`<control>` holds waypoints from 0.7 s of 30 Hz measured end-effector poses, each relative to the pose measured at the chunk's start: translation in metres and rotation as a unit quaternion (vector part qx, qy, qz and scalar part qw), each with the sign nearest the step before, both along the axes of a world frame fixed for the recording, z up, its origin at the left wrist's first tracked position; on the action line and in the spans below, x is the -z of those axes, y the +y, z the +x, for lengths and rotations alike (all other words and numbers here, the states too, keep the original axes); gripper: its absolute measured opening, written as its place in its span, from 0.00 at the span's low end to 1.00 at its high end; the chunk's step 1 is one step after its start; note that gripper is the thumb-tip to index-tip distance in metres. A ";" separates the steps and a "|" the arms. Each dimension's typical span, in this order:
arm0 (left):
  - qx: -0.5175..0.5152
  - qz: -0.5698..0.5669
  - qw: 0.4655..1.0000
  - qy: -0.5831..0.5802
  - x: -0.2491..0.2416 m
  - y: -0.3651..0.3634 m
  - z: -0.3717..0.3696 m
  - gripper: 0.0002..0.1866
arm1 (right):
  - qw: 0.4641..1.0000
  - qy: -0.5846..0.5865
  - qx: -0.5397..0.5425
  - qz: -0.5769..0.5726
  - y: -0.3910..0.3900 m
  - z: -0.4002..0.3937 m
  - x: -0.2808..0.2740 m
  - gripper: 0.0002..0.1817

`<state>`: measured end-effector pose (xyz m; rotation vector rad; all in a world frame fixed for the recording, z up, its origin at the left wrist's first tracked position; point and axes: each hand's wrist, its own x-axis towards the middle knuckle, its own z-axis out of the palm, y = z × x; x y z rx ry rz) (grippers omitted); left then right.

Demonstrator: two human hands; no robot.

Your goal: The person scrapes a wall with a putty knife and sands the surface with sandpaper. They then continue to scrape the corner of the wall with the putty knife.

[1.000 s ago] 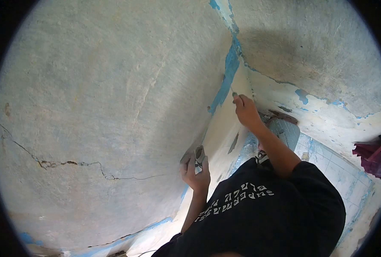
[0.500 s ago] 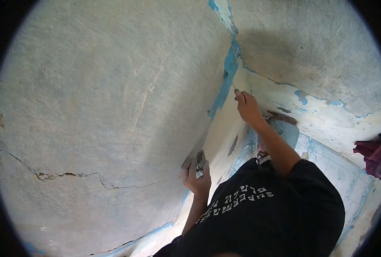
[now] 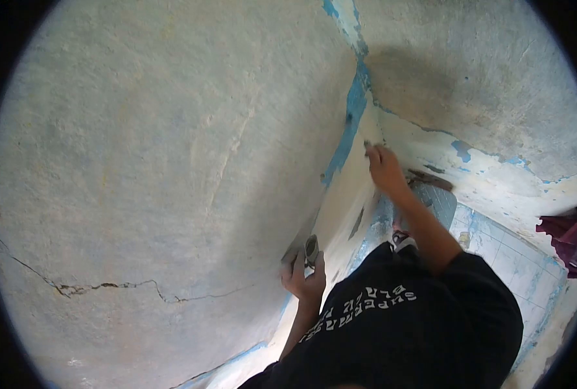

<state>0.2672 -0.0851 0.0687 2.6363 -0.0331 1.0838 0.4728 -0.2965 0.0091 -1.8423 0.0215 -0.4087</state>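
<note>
My right hand [image 3: 386,170] is closed around a small thin-bladed scraper [image 3: 367,148], most of which is hidden by the fingers. It is close to the cream strip of wall beside a band of blue paint [image 3: 348,133] near the corner. Lower down, my left hand [image 3: 305,279] grips a small grey hollow piece [image 3: 311,247] with a dark oval opening, like a rolled sheet or tube. That hand is beside the large grey wall [image 3: 172,162], and a shadow falls on the wall next to it.
A long crack [image 3: 107,285] runs across the left wall. The right wall [image 3: 483,71] has peeling cream and blue paint. Below are pale floor tiles [image 3: 496,249] and a grey-blue surface [image 3: 436,200] near my foot. A maroon cloth [image 3: 564,240] hangs at the far right.
My right hand has drawn slightly down and right with the scraper, away from the blue band. The whole view has shifted a little; my left hand keeps its hold on the grey piece.
</note>
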 end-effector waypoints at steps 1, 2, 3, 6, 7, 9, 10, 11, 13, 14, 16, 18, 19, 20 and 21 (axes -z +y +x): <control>-0.004 0.000 1.000 0.004 0.000 -0.001 -0.007 0.20 | 1.000 0.004 -0.004 0.000 -0.001 -0.007 0.003 0.19; -0.006 -0.017 1.000 0.008 -0.002 -0.003 -0.006 0.20 | 0.998 0.049 -0.045 0.015 -0.003 -0.009 0.001 0.20; -0.005 -0.032 0.999 0.009 -0.004 -0.003 -0.001 0.19 | 0.992 0.091 -0.083 0.031 -0.004 -0.011 -0.011 0.21; -0.016 -0.060 0.998 0.020 0.003 0.000 -0.001 0.19 | 0.984 0.126 -0.111 0.066 0.002 -0.030 -0.024 0.19; -0.017 -0.073 0.997 0.015 0.008 -0.001 -0.002 0.19 | 0.986 0.113 -0.102 0.062 0.003 -0.029 -0.017 0.18; -0.024 -0.050 0.998 0.021 0.008 0.000 -0.005 0.19 | 0.996 0.064 -0.063 0.022 -0.003 -0.011 -0.003 0.18; -0.021 -0.024 0.999 0.014 0.007 0.000 -0.003 0.19 | 0.992 0.091 -0.073 0.046 -0.006 -0.008 -0.004 0.18; -0.018 -0.021 1.000 0.009 0.006 0.000 -0.001 0.19 | 0.988 0.111 -0.079 0.071 -0.007 0.000 -0.009 0.18; -0.031 -0.086 0.995 0.031 0.004 -0.004 -0.001 0.19 | 0.987 0.099 -0.109 0.063 -0.002 -0.024 -0.016 0.18; -0.032 -0.089 0.995 0.032 0.004 -0.005 0.001 0.19 | 0.983 0.125 -0.114 0.078 0.001 -0.033 -0.023 0.18; -0.042 -0.080 0.996 0.019 0.005 -0.007 0.002 0.19 | 0.982 0.138 -0.105 0.081 -0.003 -0.019 -0.019 0.18; -0.039 -0.058 0.997 0.025 0.003 -0.008 -0.002 0.20 | 0.983 0.140 -0.094 0.076 -0.008 0.001 -0.012 0.18; -0.024 -0.035 0.999 0.018 0.001 -0.008 0.001 0.20 | 0.986 0.128 -0.074 0.074 -0.010 0.008 -0.014 0.18; -0.032 -0.026 0.999 0.026 0.000 -0.007 0.000 0.20 | 0.987 0.120 -0.072 0.077 -0.007 0.004 -0.017 0.18; -0.030 -0.025 0.999 0.017 -0.001 -0.006 0.002 0.20 | 0.985 0.118 -0.093 0.084 -0.003 -0.011 -0.020 0.19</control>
